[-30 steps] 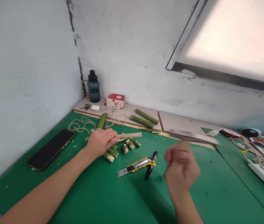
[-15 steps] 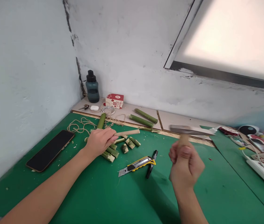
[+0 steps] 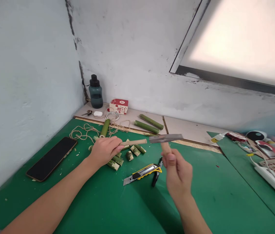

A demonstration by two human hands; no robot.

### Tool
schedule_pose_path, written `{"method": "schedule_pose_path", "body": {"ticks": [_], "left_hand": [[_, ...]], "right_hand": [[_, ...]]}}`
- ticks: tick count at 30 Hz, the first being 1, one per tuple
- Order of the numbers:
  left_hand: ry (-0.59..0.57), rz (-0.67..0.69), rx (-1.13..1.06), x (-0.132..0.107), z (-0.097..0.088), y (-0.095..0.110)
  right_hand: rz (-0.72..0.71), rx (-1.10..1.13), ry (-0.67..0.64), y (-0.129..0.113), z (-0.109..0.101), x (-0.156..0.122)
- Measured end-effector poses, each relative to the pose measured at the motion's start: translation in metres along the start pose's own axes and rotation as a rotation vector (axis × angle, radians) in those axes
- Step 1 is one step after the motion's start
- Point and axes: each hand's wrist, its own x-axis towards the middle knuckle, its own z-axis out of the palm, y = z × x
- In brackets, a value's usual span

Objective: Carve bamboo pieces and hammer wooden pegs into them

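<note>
My left hand [image 3: 106, 149] is closed around a pale wooden stick [image 3: 134, 142] that points to the right. A green bamboo tube [image 3: 105, 128] rises behind that hand; whether the fingers touch it is hidden. My right hand [image 3: 179, 172] grips the handle of a hammer [image 3: 166, 138]. The left end of its metal head is very close to the stick's free end; I cannot tell if they touch. Below the stick lie several short cut bamboo pieces [image 3: 135, 150]. A yellow utility knife [image 3: 143, 173] rests across a black marker [image 3: 156, 177] on the green tabletop.
A phone [image 3: 52, 159] lies at left, with loose twine [image 3: 85, 131] beyond it. Along the wall ledge stand a water bottle [image 3: 95, 92] and a red-and-white box [image 3: 119, 106], with two bamboo lengths [image 3: 147, 126]. A small glue bottle [image 3: 217, 137] and clutter occupy the right.
My right hand has swung the hammer leftward, bringing its head to the stick's end. The left hand and the stick have hardly moved. The glue bottle at right is now uncovered.
</note>
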Motion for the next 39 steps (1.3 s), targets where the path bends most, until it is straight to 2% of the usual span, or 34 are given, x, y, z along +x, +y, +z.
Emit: {"method": "schedule_pose_path", "body": {"ticks": [3, 4, 5, 8, 9, 12, 13, 14, 17, 18, 21, 22, 26, 27, 30, 31, 32, 34, 35, 36, 39], "left_hand": [[0.013, -0.015, -0.011, -0.0003, 0.0001, -0.001], [0.017, -0.006, -0.016, -0.0005, 0.0003, -0.0011], [0.016, 0.003, -0.019, -0.0007, 0.0004, -0.0012], [0.002, 0.005, -0.012, -0.0018, 0.0011, -0.0017], [-0.004, -0.007, -0.01, -0.0022, 0.0013, -0.0022], [0.002, -0.022, -0.018, -0.0029, 0.0015, -0.0033], [0.005, -0.015, -0.023, -0.0028, 0.0015, -0.0033], [0.008, -0.005, -0.027, -0.0025, 0.0014, -0.003], [0.007, 0.003, -0.025, -0.0014, 0.0011, -0.0023], [0.01, -0.005, -0.023, -0.0011, 0.001, -0.0025], [0.024, -0.021, -0.027, -0.0013, 0.0006, -0.004], [0.025, -0.016, -0.028, -0.0016, 0.0006, -0.0044], [0.008, 0.001, -0.014, -0.0023, 0.0013, -0.0047], [0.006, -0.006, -0.012, -0.0022, 0.0014, -0.0044], [0.022, -0.002, -0.023, -0.0013, 0.0012, -0.0025], [0.026, 0.01, -0.027, -0.001, 0.001, -0.0017], [0.029, 0.023, -0.029, -0.0007, 0.0008, -0.0011], [0.028, 0.032, -0.024, -0.0004, 0.0004, -0.0006], [0.026, 0.022, -0.021, -0.0004, 0.0003, -0.0008], [0.024, 0.008, -0.02, -0.0004, 0.0002, -0.0013], [0.027, -0.013, -0.035, -0.0005, -0.0002, -0.0027]], "right_hand": [[-0.038, 0.153, 0.24, 0.0001, -0.0017, 0.0015], [-0.056, 0.188, 0.266, 0.0003, -0.0017, 0.0016], [-0.064, 0.179, 0.225, 0.0006, -0.0014, 0.0014], [-0.044, -0.007, -0.031, 0.0015, -0.0001, -0.0003], [-0.029, -0.023, -0.028, 0.0017, 0.0002, -0.0004], [-0.021, 0.144, 0.222, 0.0016, 0.001, 0.0002], [-0.03, 0.181, 0.255, 0.0016, 0.0013, 0.0001], [-0.036, 0.175, 0.227, 0.0018, 0.0017, -0.0004], [-0.035, -0.009, -0.02, 0.0035, 0.0016, -0.0029], [-0.029, -0.035, -0.029, 0.0042, 0.0011, -0.0035], [-0.029, 0.092, 0.158, 0.005, -0.0001, -0.0043], [-0.03, 0.116, 0.173, 0.0045, -0.0001, -0.0045], [-0.049, -0.043, -0.063, 0.0013, -0.0002, -0.0044], [-0.052, -0.031, -0.033, 0.0009, -0.0008, -0.0037], [-0.074, 0.179, 0.246, 0.0011, -0.0025, -0.0012], [-0.084, 0.205, 0.25, 0.0016, -0.0027, -0.0011], [-0.094, 0.181, 0.181, 0.0023, -0.0028, -0.0015], [-0.096, 0.048, -0.035, 0.0037, -0.0027, -0.0027], [-0.086, 0.004, -0.089, 0.0042, -0.0027, -0.0031], [-0.07, 0.007, -0.062, 0.0044, -0.0028, -0.003], [-0.06, 0.203, 0.239, 0.0036, -0.0021, -0.0014]]}}
